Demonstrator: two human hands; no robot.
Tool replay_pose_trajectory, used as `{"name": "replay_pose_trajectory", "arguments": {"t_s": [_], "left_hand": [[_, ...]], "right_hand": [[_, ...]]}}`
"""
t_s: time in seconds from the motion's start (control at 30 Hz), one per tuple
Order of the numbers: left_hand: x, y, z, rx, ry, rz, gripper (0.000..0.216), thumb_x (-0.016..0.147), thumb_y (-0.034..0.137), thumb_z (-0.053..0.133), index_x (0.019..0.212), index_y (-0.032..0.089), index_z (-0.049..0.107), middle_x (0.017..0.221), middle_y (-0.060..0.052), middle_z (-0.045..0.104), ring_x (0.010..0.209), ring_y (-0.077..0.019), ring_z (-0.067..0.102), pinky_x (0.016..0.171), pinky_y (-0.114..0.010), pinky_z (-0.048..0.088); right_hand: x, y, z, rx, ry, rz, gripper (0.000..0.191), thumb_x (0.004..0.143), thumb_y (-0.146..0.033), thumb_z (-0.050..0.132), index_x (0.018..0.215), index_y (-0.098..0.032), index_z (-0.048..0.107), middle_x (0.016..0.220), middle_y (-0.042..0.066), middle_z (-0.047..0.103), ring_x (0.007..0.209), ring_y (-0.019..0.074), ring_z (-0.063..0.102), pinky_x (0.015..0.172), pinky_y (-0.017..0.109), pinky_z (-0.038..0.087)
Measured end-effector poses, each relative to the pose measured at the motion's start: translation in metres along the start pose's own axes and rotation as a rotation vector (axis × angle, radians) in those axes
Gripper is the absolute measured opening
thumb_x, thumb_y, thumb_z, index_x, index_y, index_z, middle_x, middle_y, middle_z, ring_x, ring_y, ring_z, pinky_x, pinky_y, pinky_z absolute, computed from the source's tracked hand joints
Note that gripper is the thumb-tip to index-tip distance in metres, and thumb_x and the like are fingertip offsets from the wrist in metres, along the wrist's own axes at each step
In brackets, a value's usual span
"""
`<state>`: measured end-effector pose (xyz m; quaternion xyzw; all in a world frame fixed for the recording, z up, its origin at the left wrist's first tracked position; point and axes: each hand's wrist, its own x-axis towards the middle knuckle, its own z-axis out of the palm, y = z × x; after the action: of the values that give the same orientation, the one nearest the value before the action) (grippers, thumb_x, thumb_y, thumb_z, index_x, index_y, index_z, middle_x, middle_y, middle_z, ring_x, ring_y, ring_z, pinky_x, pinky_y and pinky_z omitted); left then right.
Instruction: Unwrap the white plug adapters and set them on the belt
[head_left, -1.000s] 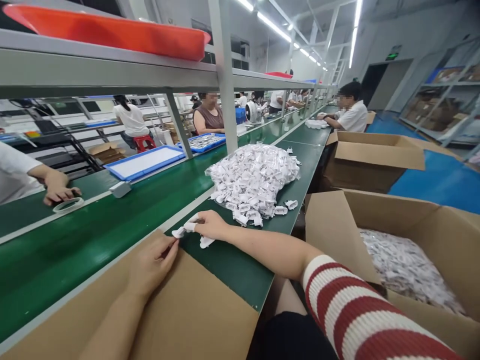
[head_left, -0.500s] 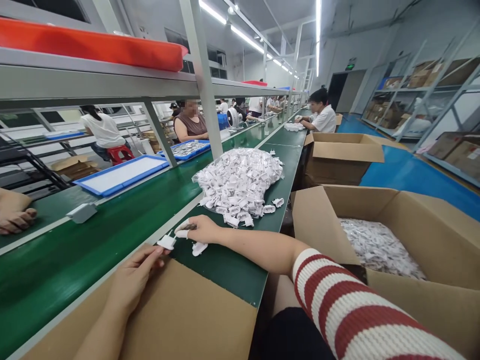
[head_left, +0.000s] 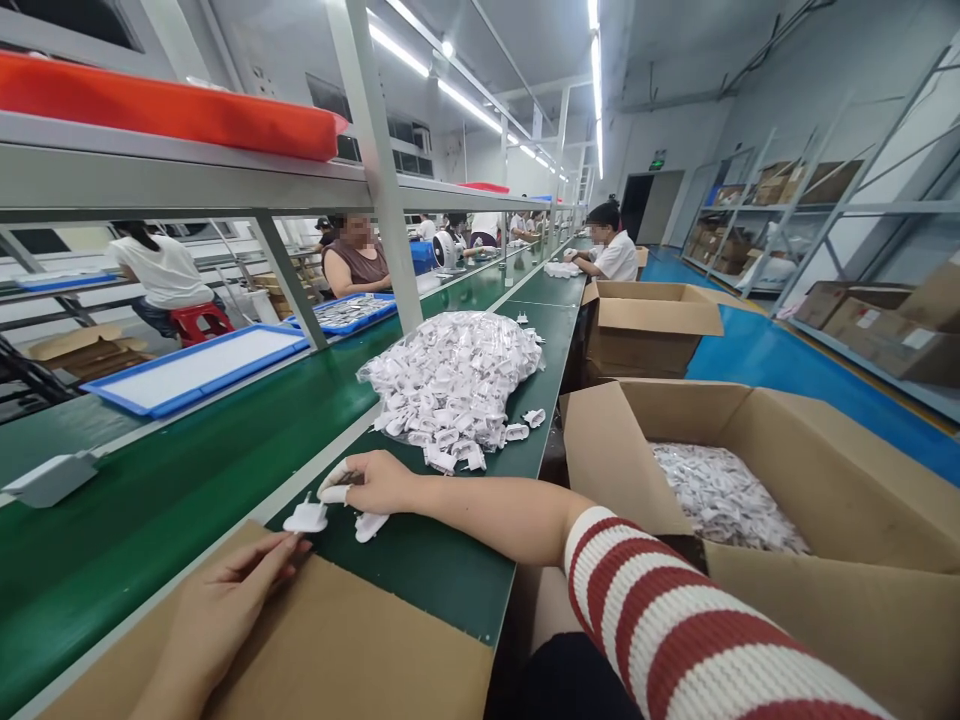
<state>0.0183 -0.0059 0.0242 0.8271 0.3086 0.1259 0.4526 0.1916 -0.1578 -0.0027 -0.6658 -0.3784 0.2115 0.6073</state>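
A white plug housing with thin pins (head_left: 306,517) is pinched between the thumb and fingers of my left hand (head_left: 236,595), over the cardboard's edge. My right hand (head_left: 379,483) wears white finger cots on thumb and forefinger. Its fingertips close on the pin end of the same housing. A second white plug piece (head_left: 369,527) shows just below my right hand; whether that hand touches it is unclear. Beyond my right hand, a heap of white plug housings (head_left: 457,385) sits in a clear plastic bag, with a few loose pieces in front.
A cardboard sheet (head_left: 360,640) lies under my left arm. A green belt (head_left: 187,490) runs along the left, with a white adapter (head_left: 52,478) and a blue tray (head_left: 199,370) beyond. An open carton (head_left: 630,470) holding white parts stands right. A shelf post (head_left: 375,170) rises ahead. Co-workers sit farther off.
The view has turned slightly right. Both hands keep their hold on the plug housing. The white adapter has slid nearer along the left, and another person's hand there has left the view.
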Motion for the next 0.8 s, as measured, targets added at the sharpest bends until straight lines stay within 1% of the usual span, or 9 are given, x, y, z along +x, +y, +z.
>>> {"name": "replay_pose_trajectory", "arguments": {"t_s": [0.17,0.27,0.37,0.47,0.57,0.63,0.7,0.77,0.8], "left_hand": [[0.004,-0.007,0.000,-0.001,0.011,-0.004,0.059,0.059,0.086,0.076,0.092,0.038,0.085,0.109,-0.003,0.084,0.106,-0.0386,0.075,0.099,-0.053,0.062],[0.007,-0.012,-0.001,0.011,0.002,0.001,0.056,0.062,0.082,0.076,0.094,0.038,0.085,0.106,-0.003,0.084,0.107,-0.0376,0.075,0.099,-0.051,0.062],[0.007,-0.014,0.001,-0.021,0.003,-0.001,0.058,0.064,0.080,0.077,0.098,0.033,0.084,0.106,-0.005,0.083,0.105,-0.0351,0.074,0.103,-0.049,0.060],[0.004,-0.013,0.006,-0.082,0.054,0.012,0.061,0.069,0.077,0.077,0.105,0.028,0.083,0.113,-0.007,0.082,0.097,-0.0300,0.073,0.100,-0.045,0.060],[0.000,-0.013,0.010,-0.115,0.112,0.080,0.064,0.073,0.074,0.079,0.114,0.024,0.080,0.126,-0.009,0.077,0.090,-0.0258,0.072,0.094,-0.043,0.060],[-0.003,-0.012,0.012,-0.117,0.115,0.126,0.068,0.072,0.074,0.079,0.116,0.022,0.079,0.125,-0.011,0.077,0.090,-0.0264,0.073,0.094,-0.043,0.060],[-0.004,-0.010,0.011,-0.097,0.102,0.147,0.068,0.071,0.074,0.078,0.115,0.022,0.079,0.120,-0.011,0.078,0.093,-0.0285,0.073,0.092,-0.042,0.060],[-0.004,-0.010,0.010,-0.045,0.094,0.156,0.066,0.072,0.074,0.077,0.114,0.023,0.080,0.115,-0.011,0.079,0.095,-0.0297,0.074,0.087,-0.041,0.059],[-0.003,-0.010,0.009,-0.018,0.093,0.164,0.065,0.073,0.073,0.076,0.114,0.024,0.080,0.113,-0.011,0.080,0.094,-0.0296,0.074,0.084,-0.040,0.059]], "right_hand": [[0.003,0.005,0.003,0.010,0.010,-0.017,0.020,0.083,-0.032,0.090,0.100,-0.026,0.083,0.096,-0.001,0.081,0.093,0.0175,0.076,0.090,0.025,0.059],[0.007,0.008,0.000,0.005,0.064,-0.003,0.021,0.084,-0.032,0.089,0.103,-0.025,0.082,0.100,0.000,0.081,0.093,0.0175,0.076,0.090,0.025,0.058],[0.008,0.006,-0.006,-0.061,0.148,0.012,0.021,0.085,-0.028,0.087,0.105,-0.024,0.081,0.100,0.001,0.081,0.095,0.0179,0.075,0.087,0.025,0.058],[0.004,0.007,-0.010,-0.187,0.084,0.026,0.013,0.087,-0.024,0.082,0.100,-0.023,0.081,0.096,0.000,0.080,0.090,0.0175,0.075,0.081,0.024,0.058],[-0.001,0.007,-0.008,-0.224,0.022,0.025,0.009,0.089,-0.022,0.077,0.098,-0.023,0.080,0.095,0.001,0.081,0.088,0.0178,0.075,0.080,0.026,0.058],[-0.005,0.006,-0.006,-0.209,0.048,-0.012,0.013,0.093,-0.025,0.074,0.104,-0.023,0.080,0.101,0.002,0.081,0.091,0.0181,0.075,0.084,0.027,0.059],[-0.008,0.001,-0.006,-0.203,0.114,-0.104,0.017,0.096,-0.029,0.071,0.109,-0.023,0.080,0.107,0.003,0.081,0.098,0.0188,0.076,0.089,0.028,0.059],[-0.009,-0.004,-0.009,-0.250,0.167,-0.194,0.017,0.097,-0.031,0.071,0.109,-0.024,0.080,0.113,0.004,0.080,0.106,0.0200,0.075,0.096,0.029,0.057],[-0.009,-0.006,-0.011,-0.297,0.165,-0.203,0.015,0.096,-0.030,0.072,0.107,-0.025,0.081,0.114,0.004,0.079,0.110,0.0209,0.074,0.098,0.030,0.056]]}}
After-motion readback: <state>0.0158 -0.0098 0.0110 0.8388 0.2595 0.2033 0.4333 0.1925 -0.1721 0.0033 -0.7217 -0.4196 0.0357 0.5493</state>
